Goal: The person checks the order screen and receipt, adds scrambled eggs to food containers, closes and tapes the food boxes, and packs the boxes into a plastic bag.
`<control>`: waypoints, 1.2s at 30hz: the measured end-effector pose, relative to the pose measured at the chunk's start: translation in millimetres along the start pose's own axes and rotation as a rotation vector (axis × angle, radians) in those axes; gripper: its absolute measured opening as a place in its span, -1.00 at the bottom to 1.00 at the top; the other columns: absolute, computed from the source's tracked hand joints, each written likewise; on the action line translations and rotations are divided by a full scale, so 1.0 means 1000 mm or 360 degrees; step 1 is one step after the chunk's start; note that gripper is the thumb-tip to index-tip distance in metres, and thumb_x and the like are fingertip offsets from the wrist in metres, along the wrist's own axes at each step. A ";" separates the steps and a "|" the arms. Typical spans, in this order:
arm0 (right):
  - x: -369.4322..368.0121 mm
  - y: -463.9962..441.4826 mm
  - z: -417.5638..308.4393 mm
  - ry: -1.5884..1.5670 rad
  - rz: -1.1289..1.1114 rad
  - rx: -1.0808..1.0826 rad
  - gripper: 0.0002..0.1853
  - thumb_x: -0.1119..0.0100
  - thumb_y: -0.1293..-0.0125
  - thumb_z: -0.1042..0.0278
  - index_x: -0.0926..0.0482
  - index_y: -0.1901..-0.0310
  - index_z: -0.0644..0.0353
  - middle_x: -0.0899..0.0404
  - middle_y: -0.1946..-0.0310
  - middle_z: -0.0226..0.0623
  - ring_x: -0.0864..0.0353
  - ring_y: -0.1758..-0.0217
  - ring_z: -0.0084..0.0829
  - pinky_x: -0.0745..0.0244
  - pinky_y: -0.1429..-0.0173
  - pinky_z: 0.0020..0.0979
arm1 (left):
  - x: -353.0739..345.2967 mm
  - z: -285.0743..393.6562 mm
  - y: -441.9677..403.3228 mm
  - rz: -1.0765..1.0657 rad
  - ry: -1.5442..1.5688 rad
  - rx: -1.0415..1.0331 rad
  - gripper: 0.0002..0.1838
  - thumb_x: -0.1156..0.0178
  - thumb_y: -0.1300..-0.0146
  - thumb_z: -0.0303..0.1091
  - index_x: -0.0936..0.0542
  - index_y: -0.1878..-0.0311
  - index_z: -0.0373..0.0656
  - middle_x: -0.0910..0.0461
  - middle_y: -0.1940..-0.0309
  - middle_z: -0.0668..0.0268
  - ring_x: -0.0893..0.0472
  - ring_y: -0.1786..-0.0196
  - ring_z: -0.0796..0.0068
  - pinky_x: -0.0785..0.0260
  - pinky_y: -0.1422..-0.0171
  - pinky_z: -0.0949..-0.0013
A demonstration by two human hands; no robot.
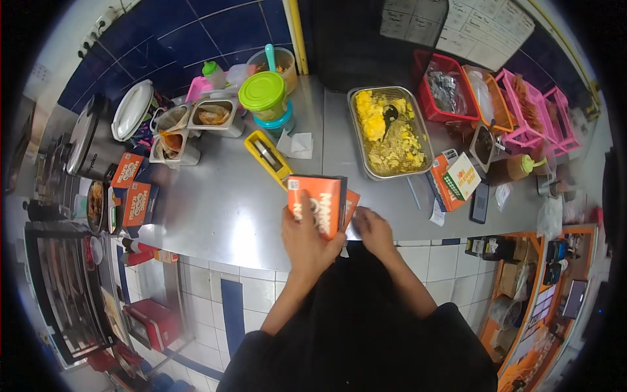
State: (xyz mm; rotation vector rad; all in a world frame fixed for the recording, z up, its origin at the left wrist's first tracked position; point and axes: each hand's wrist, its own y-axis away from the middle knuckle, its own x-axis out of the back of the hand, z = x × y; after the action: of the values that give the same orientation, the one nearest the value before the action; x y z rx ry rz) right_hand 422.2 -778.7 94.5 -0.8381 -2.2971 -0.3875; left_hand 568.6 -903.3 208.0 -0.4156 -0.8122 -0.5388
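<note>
The left hand [305, 238] has its grip around orange katsu cartons [324, 194] at the six-o'clock edge of the bench [215, 228], any filling hidden, with the right hand [377, 233], its grip unclear, beside them at four, while similar katsu boxes [136, 202] at nine look already assembled.

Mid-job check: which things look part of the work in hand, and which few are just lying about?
Apparently in the job:
- orange boxes, gripped by the left hand
- right hand, close beside them

Probably just lying about:
- phone
- white paper
- green-lidded tub
</note>
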 end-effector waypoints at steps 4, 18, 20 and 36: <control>0.046 -0.010 0.049 -0.0082 0.0289 -0.0370 -0.78 -0.17 -0.42 0.21 -0.66 0.04 0.10 -0.72 0.21 -0.09 -0.73 0.18 -0.14 -0.58 0.08 -0.20 | -0.048 -0.006 -0.004 -0.0190 -0.0484 -0.0065 0.15 -0.43 0.15 -0.02 -0.16 -0.59 0.03 -0.22 -0.29 -0.33 -0.39 -0.19 -0.33 -0.28 -0.25 -0.22; 0.116 0.011 0.221 0.0100 0.1220 -0.1258 -0.42 -0.36 -0.12 0.21 -0.37 -0.11 0.27 -0.65 0.18 0.10 -0.68 0.08 -0.02 -0.54 -0.07 -0.14 | 0.009 -0.051 -0.054 -0.1032 0.0677 0.0576 -0.07 -0.30 -0.35 0.01 -0.10 -0.55 -0.36 -0.48 -0.31 -0.16 -0.62 -0.22 0.11 -0.41 -0.34 0.23; 0.117 0.013 0.236 -0.0048 0.1188 -0.1274 -0.43 -0.38 -0.10 0.32 -0.38 -0.12 0.27 -0.63 0.20 -0.03 -0.66 0.13 -0.23 -0.58 0.00 -0.20 | -0.045 -0.130 -0.037 -0.1062 0.0834 0.0373 -0.11 -0.24 -0.38 0.09 -0.18 -0.53 -0.35 -0.62 -0.13 -0.08 -0.72 -0.01 0.19 -0.52 -0.17 0.27; 0.066 0.017 -0.041 -0.1589 -0.0129 -0.0567 -0.81 -0.19 -0.45 0.43 -0.60 -0.04 0.24 -0.59 0.33 -0.48 -0.48 0.36 -0.71 -0.36 0.35 -0.61 | -0.018 0.036 -0.012 -0.0883 0.1439 0.0719 -0.71 -0.18 -0.49 -0.24 -0.62 -0.05 -0.30 -0.70 0.23 0.27 -0.64 0.20 0.56 -0.47 0.09 0.43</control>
State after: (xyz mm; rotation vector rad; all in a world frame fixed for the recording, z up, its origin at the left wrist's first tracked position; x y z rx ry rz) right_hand 414.7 -754.4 169.5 -1.3265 -3.2399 -0.4929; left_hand 530.5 -888.1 218.7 0.4815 -0.1316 -0.9302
